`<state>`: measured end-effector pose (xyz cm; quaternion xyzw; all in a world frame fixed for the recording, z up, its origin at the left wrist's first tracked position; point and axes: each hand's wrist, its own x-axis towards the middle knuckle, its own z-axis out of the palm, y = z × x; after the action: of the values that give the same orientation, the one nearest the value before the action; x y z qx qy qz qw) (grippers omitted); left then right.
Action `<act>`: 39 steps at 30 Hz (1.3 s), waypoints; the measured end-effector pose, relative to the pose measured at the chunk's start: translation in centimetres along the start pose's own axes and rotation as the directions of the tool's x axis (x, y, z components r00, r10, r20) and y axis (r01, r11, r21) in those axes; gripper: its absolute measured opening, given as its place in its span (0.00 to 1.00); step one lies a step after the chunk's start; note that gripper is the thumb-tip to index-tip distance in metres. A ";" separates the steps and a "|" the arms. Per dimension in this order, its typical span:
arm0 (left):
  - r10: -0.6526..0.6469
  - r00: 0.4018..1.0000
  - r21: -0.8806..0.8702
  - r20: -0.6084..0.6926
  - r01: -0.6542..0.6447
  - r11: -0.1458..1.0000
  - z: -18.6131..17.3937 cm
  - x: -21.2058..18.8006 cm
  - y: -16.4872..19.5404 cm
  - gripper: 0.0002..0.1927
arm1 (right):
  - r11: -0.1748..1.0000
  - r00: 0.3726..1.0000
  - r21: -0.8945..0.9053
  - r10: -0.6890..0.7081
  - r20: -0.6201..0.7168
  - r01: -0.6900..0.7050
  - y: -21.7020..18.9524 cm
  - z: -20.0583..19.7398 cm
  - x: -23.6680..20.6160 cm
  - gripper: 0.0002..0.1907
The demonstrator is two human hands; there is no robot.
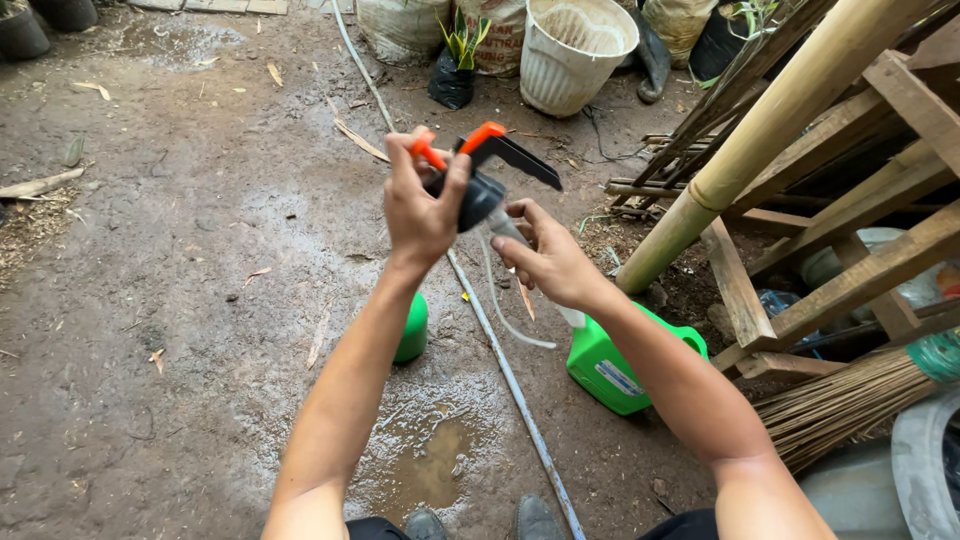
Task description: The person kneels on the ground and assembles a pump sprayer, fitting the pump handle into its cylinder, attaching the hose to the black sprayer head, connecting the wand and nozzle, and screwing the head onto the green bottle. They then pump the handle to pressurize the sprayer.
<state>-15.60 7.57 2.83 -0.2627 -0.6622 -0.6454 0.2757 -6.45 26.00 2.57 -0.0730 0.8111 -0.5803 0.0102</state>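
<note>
My left hand (418, 205) grips a black and orange pump sprayer head (478, 175), held up in front of me with its black handle pointing right. My right hand (548, 258) pinches the clear neck just below the head, where a thin clear dip tube (500, 310) hangs down and curves right. On the wet dirt below, a round green bottle (412, 330) stands partly hidden behind my left forearm. A green jug with a handle (610, 365) stands behind my right forearm.
A thin pipe (505, 375) runs along the muddy ground past a puddle (430, 470). A thick bamboo pole (770, 120) leans on a wooden rack (860, 250) at right. A straw broom (850, 400) lies lower right. A white basket (575, 50), sacks and potted plants stand at the back.
</note>
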 end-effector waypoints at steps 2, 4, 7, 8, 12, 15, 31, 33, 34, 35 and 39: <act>0.071 0.995 0.018 -0.066 -0.070 0.997 -1.4 1.0 -0.9 0.20 | 0.982 1.000 -0.191 0.003 0.013 0.000 -0.1 -0.4 -0.3 0.19; 0.080 0.989 -0.020 -0.123 -0.083 0.996 -3.1 1.9 -1.9 0.20 | 0.922 0.978 -0.325 -0.205 0.049 0.210 0.0 -0.5 -0.7 0.18; 0.045 0.978 -0.066 -0.203 -0.060 0.996 -4.4 2.3 -3.0 0.21 | 0.875 0.951 -0.378 -0.303 0.058 0.302 -0.1 0.0 -1.2 0.19; 0.022 0.973 -0.079 -0.228 -0.041 0.996 -4.6 2.1 -3.2 0.21 | 0.880 0.953 -0.373 -0.299 0.049 0.296 -0.2 0.2 -1.4 0.19; 0.090 0.965 -0.042 -0.246 -0.104 0.994 -4.6 2.2 -3.3 0.20 | 0.891 0.972 -0.400 -0.233 0.002 0.214 -1.4 0.4 -1.8 0.21; 0.084 0.966 -0.021 -0.245 -0.092 0.996 -4.7 2.2 -3.1 0.21 | 0.883 0.972 -0.414 -0.235 0.019 0.222 -2.3 0.5 -2.3 0.21; -0.171 0.954 -0.359 -0.246 0.075 0.930 -4.0 2.6 -4.9 0.16 | 0.802 0.968 -0.567 -0.249 -0.030 0.189 -6.9 1.6 -4.2 0.23; -0.203 0.949 -0.407 -0.241 0.092 0.909 -4.2 2.6 -5.3 0.15 | 0.764 0.958 -0.612 -0.285 -0.038 0.203 -7.5 1.9 -4.4 0.24; -0.220 0.944 -0.420 -0.246 0.101 0.902 -4.3 2.7 -5.5 0.15 | 0.746 0.955 -0.634 -0.295 -0.040 0.204 -7.7 2.0 -4.5 0.24; -0.239 0.938 -0.433 -0.250 0.113 0.894 -4.4 2.7 -5.7 0.15 | 0.728 0.952 -0.655 -0.303 -0.041 0.203 -7.8 2.2 -4.5 0.24; -0.275 0.933 -0.463 -0.233 0.142 0.875 -5.0 2.6 -6.1 0.14 | 0.687 0.925 -0.674 -0.380 -0.014 0.272 -8.2 2.8 -4.2 0.24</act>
<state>-21.60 2.39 0.34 -0.1463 -0.4764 -0.8353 0.2321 -1.16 21.33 9.10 -0.1706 0.9350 -0.2520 -0.1818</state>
